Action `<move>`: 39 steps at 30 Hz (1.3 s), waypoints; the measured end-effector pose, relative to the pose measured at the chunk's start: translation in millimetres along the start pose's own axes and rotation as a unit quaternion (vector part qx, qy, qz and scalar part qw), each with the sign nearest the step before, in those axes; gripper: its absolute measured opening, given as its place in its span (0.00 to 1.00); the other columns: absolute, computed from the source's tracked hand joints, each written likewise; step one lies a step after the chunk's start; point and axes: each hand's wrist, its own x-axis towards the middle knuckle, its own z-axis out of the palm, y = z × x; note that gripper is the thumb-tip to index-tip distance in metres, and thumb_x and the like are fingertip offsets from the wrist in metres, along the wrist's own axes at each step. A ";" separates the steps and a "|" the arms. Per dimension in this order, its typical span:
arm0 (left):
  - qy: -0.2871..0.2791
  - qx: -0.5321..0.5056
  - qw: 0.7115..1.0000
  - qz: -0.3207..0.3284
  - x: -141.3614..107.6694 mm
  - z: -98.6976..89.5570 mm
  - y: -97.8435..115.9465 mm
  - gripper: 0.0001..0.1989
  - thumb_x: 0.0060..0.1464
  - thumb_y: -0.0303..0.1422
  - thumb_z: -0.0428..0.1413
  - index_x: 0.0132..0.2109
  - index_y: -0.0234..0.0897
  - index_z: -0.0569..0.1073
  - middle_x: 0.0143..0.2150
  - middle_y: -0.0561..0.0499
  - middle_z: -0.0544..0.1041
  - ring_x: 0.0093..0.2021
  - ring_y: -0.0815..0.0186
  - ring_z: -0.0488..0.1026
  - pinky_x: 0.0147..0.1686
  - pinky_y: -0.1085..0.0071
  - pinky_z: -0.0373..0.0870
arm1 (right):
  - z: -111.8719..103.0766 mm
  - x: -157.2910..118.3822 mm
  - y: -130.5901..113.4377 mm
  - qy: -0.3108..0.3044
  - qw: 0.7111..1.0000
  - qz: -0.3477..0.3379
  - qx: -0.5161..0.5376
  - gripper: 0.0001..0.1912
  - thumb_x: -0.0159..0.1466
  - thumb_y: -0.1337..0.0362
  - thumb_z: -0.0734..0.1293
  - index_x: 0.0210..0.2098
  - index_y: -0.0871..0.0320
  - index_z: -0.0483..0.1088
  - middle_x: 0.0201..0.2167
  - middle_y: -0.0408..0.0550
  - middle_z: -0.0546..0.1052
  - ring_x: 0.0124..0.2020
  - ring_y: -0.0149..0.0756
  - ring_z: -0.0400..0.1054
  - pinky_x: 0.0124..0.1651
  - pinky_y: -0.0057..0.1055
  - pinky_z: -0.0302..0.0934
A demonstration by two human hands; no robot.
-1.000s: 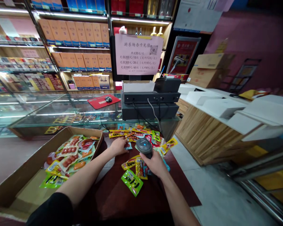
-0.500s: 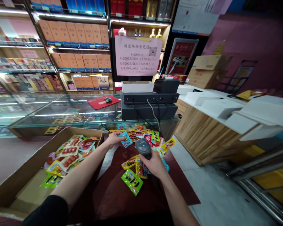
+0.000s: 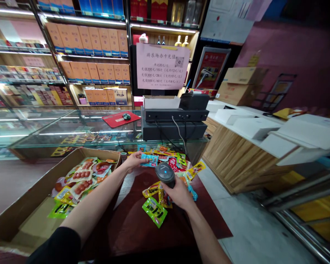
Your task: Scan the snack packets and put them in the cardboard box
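Note:
My left hand (image 3: 135,161) pinches the near end of a small blue snack packet (image 3: 150,160), held just above the dark red tabletop (image 3: 132,223). A dark handheld barcode scanner (image 3: 165,173) is gripped in my right hand (image 3: 179,192), its rounded head pointing away from me and towards the packets. Below the scanner lie yellow snack packets (image 3: 151,190) and a green snack packet (image 3: 154,212). Behind both hands spreads a heap of mixed snack packets (image 3: 173,161), partly hidden by the scanner and the blue packet.
A shallow cardboard box (image 3: 30,223) with several sausage packs (image 3: 82,175) stands on the left. At the back are a glass counter (image 3: 57,134) and a black cash register unit (image 3: 176,128). A red mouse pad (image 3: 112,120) lies on the glass.
The blue packet has turned from a slanted position to nearly level in my left hand. My right hand has shifted the scanner slightly to the left.

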 end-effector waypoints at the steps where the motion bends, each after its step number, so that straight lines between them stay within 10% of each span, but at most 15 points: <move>1: 0.000 0.001 1.000 0.000 0.0 -0.1 0.0 0.27 0.28 0.35 0.73 0.37 0.35 0.71 0.33 0.49 0.79 0.33 0.64 0.78 0.34 0.70 0.72 | 0.1 0.1 0.0 0.001 1.000 -0.001 -0.001 0.17 0.57 0.56 0.67 0.43 0.58 0.73 0.39 0.51 0.80 0.42 0.44 0.74 0.45 0.37 0.66; 30: 0.027 -0.026 0.999 -0.005 -7.6 -2.2 29.2 0.29 0.23 0.33 0.74 0.34 0.33 0.69 0.29 0.50 0.78 0.28 0.66 0.77 0.29 0.72 0.72 | -5.6 17.0 -18.4 0.012 0.999 -0.017 0.026 0.21 0.57 0.54 0.68 0.44 0.60 0.73 0.37 0.52 0.80 0.40 0.44 0.75 0.43 0.37 0.67; 39: 0.095 0.003 0.993 0.072 -73.2 -82.5 79.2 0.27 0.27 0.34 0.73 0.35 0.34 0.68 0.29 0.52 0.78 0.30 0.67 0.77 0.34 0.68 0.74 | 28.2 38.9 -73.8 -0.116 0.989 -0.013 0.086 0.16 0.58 0.52 0.67 0.38 0.58 0.68 0.17 0.42 0.73 0.16 0.34 0.68 0.19 0.28 0.62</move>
